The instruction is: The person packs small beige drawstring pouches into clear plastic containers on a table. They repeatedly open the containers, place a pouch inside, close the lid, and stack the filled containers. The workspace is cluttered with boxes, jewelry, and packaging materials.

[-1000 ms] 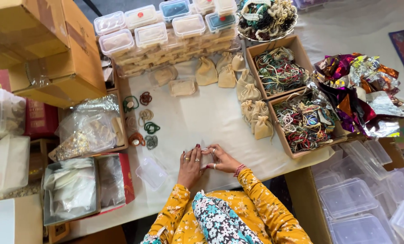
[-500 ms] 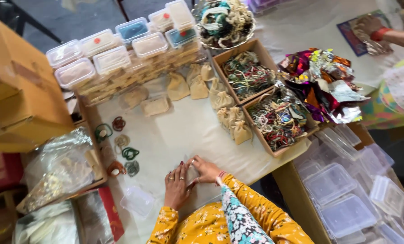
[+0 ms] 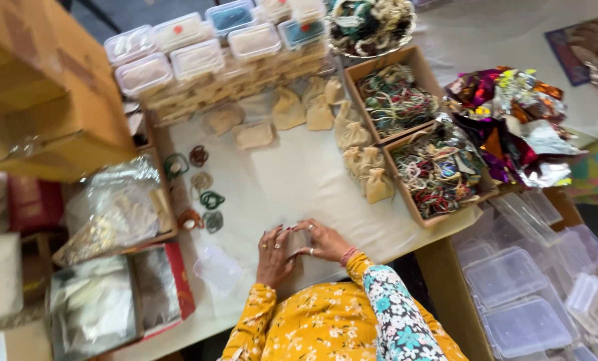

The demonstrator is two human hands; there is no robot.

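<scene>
2 hands (image 3: 299,249) press a small clear plastic pouch (image 3: 297,241) flat.

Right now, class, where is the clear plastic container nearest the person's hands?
In the head view, the clear plastic container lies on the white table, just beyond the left hand on its outer side, beside the red-edged box.

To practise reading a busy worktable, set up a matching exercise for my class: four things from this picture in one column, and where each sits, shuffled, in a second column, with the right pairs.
Things
1. small beige pouches
2. clear lidded boxes
3. person's hands
4. shiny coloured fabric

Places
A. stacked along the far edge of the table
B. together at the near edge, on the white cloth
C. clustered beside the two trays of bangles
D. heaped to the right of the trays

Pairs: 1-C, 2-A, 3-B, 4-D
</scene>
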